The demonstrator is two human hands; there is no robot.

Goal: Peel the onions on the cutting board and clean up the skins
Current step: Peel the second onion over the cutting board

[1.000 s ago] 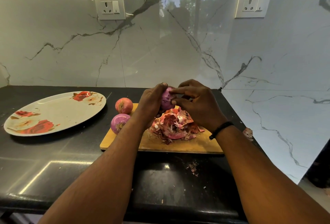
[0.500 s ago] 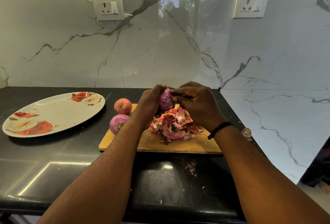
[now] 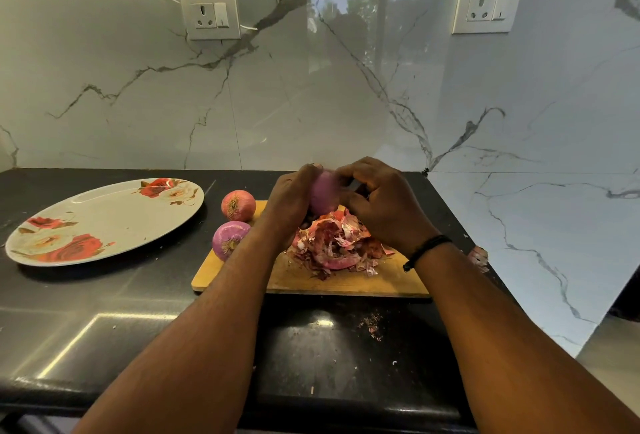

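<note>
Above the wooden cutting board [image 3: 346,283] I hold a purple onion [image 3: 323,193] between both hands. My left hand [image 3: 289,199] grips it from the left, fingers curled round it. My right hand [image 3: 379,203] pinches at its right side with curled fingers. Under my hands a heap of red and pink onion skins [image 3: 337,243] lies on the board. An orange-red onion in its skin [image 3: 238,205] sits at the board's far left corner. A purple onion [image 3: 229,239] lies just in front of it at the left edge.
A large oval plate with red flowers [image 3: 104,222] lies on the black counter [image 3: 104,312] to the left. Small skin bits [image 3: 372,324] are scattered in front of the board; one scrap [image 3: 479,257] lies by the right marble wall. Two wall sockets sit above.
The onion has turned a little in my hands and my right fingers have shifted on its right side. The view has drifted slightly; nothing else moved.
</note>
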